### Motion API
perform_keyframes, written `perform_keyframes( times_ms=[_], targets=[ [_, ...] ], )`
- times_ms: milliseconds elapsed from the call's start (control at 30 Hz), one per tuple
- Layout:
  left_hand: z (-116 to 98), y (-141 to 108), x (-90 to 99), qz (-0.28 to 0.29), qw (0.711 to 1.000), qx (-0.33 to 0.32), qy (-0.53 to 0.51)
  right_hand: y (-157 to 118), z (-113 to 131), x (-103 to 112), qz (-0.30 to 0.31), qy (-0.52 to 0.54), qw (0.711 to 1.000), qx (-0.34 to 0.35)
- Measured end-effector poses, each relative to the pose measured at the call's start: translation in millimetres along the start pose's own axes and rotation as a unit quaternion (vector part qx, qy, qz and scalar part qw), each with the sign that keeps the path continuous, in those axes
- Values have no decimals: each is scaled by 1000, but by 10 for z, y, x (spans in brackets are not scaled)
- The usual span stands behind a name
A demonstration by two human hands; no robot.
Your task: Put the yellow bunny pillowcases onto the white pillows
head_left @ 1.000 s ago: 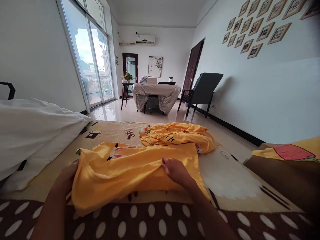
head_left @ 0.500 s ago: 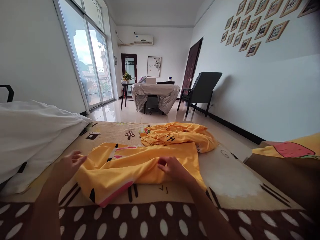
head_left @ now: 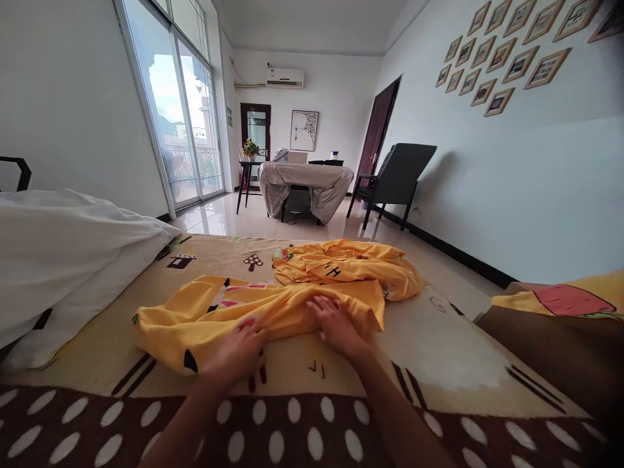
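Observation:
A yellow printed cloth (head_left: 190,318), with pink and black shapes on it, lies folded lengthwise and creased on the bed. My left hand (head_left: 238,351) is at its near edge, fingers curled closed over the fabric; the hand is a little blurred. Farther right, my right hand (head_left: 336,325) rests on the same cloth with its fingers stretched out and slightly apart. Just behind lies a second yellow cloth (head_left: 351,263), crumpled, with black lettering. Whether the two touching cloths are separate pieces is hard to see.
Beneath lies a beige patterned blanket (head_left: 453,351) with a brown dotted border. White bedding (head_left: 73,247) is heaped at the left. A brown box-like object (head_left: 531,338) with yellow cloth over it stands right. Beyond are a covered table (head_left: 305,172) and a dark chair (head_left: 404,175).
My left hand has moved right, from the cloth's left end to its near middle. The near edge has been drawn up and folded inward. My right hand's fingers have straightened onto the cloth.

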State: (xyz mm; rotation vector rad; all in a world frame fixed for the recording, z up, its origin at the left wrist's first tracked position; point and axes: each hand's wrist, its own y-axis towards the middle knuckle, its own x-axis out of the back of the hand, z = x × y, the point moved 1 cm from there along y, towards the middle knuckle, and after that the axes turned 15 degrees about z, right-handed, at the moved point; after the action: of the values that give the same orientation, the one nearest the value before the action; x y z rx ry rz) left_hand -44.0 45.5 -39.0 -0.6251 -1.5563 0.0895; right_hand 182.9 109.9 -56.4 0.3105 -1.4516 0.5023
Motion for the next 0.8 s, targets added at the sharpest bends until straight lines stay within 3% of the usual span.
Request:
perform_keyframes(
  times_ms=[100, 167, 267, 367, 467, 600, 700, 800],
  targets=[
    [193, -37, 59, -47, 997, 63, 9, 65, -170, -144, 4, -1, 999, -39],
    [297, -46, 55, -49, 993, 108, 14, 102, -282, -218, -2, 9, 998, -61],
    [467, -19, -21, -41, 988, 148, 23, 117, -415, -236, -35, 20, 995, -90],
    [702, 37, -116, -70, 980, 182, 33, 97, -496, -182, -92, 31, 987, -131],
    [949, 77, -148, -122, 972, 197, 22, 73, -541, -132, -154, 48, 971, -176],
    [1145, 52, -57, -230, 953, 181, -76, 52, -538, -66, -221, 69, 949, -215],
    [1179, -5, 43, -275, 937, 173, -125, 46, -427, 22, -239, 127, 948, -165],
    [1182, -69, 121, -307, 924, 167, -157, 42, -179, 75, -197, 172, 964, -52]
  ],
)
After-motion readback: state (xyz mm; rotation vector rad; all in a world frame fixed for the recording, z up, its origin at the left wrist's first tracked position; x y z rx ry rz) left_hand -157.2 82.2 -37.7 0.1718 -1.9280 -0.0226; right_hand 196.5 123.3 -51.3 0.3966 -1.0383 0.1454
